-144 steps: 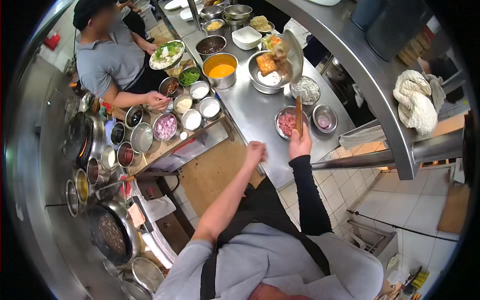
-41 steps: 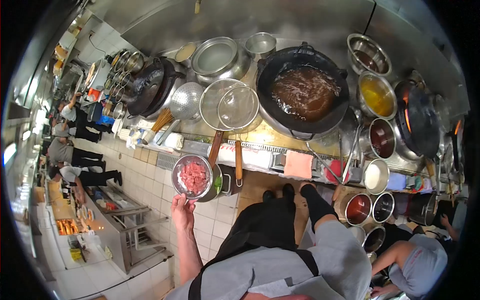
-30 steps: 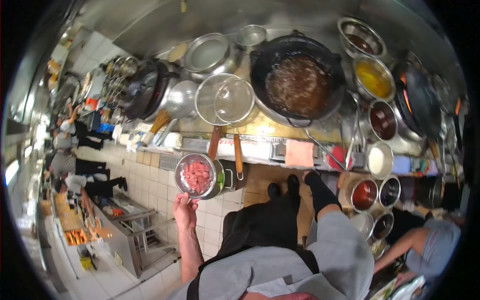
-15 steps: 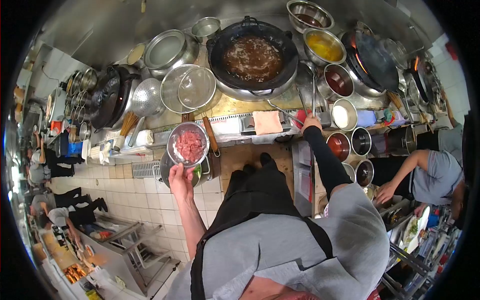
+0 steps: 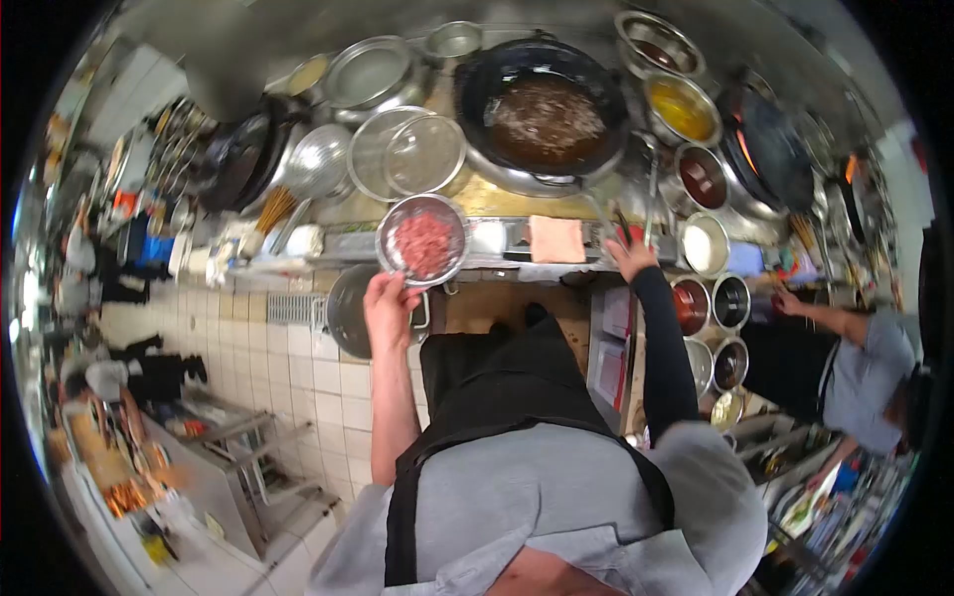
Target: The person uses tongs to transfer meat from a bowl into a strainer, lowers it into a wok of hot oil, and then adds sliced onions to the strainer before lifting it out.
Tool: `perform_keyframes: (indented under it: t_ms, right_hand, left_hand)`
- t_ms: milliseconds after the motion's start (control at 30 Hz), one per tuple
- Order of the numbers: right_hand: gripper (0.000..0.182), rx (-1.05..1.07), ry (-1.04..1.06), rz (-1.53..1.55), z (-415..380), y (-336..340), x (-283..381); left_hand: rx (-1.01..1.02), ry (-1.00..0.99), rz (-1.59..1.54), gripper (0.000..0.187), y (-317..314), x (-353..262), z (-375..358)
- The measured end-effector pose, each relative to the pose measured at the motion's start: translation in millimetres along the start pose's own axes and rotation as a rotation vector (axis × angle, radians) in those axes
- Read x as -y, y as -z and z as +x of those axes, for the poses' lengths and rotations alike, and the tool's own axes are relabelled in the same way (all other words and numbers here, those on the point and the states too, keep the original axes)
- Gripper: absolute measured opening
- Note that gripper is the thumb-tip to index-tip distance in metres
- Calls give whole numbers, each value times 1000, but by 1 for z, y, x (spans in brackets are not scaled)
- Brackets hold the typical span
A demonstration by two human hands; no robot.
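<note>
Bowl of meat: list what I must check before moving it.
1. Left hand on the bowl: ok, holding its near edge.
2. Meat inside the bowl: ok, no spill seen.
3. Wok uncovered: ok, brown liquid in plain view.
4. Heat under the wok: cannot tell, hidden.
5. Right hand free: not ok, it is at the utensil handles.
6. Right hand's grip there: cannot tell, blurred.
</note>
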State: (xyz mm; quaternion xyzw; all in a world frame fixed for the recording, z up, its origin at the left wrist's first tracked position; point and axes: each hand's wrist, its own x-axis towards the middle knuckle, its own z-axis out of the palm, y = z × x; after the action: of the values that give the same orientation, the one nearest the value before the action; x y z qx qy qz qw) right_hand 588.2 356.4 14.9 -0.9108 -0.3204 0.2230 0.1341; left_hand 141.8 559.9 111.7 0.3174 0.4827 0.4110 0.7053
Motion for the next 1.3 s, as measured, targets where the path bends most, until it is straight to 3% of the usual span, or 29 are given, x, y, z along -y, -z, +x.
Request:
perform_keyframes:
  t_ms: [33, 100, 167, 300, 367, 500, 600, 833, 867, 1167, 1300]
  right_hand:
    - [84, 37, -64, -17, -8, -11, -11]
    - [74, 12, 29, -74, -32, -18, -33]
    - [60, 18, 63, 105, -62, 26, -22]
    - [39, -70, 520, 136, -121, 141, 84]
    - [37, -8, 742, 11, -118, 170, 130]
    - [38, 49, 817, -265, -91, 167, 201]
    - [34, 15, 920, -321, -49, 168, 203]
    - [35, -45, 904, -274, -14, 255, 194]
    - [36, 1, 802, -272, -7, 262, 196]
    - [36, -68, 410, -503, 171, 140, 176]
    - [32, -102, 635, -375, 117, 199, 210]
  left_hand:
    - [-15, 5, 24, 7, -7, -2, 0]
    - [26, -35, 44, 9, -11, 6, 13]
    - [42, -39, 74, 10, -23, 7, 22]
    - [102, -82, 121, 11, -47, 11, 37]
    - [158, -109, 150, 11, -60, 12, 46]
    - [225, -114, 212, 12, -92, 14, 56]
    - [171, -72, 128, 13, -106, 19, 64]
    - [62, -12, 61, 12, -120, 35, 88]
    - [56, -6, 62, 11, -121, 39, 91]
    - [-7, -73, 111, 11, -150, 36, 97]
    - [-8, -112, 129, 10, -151, 31, 100]
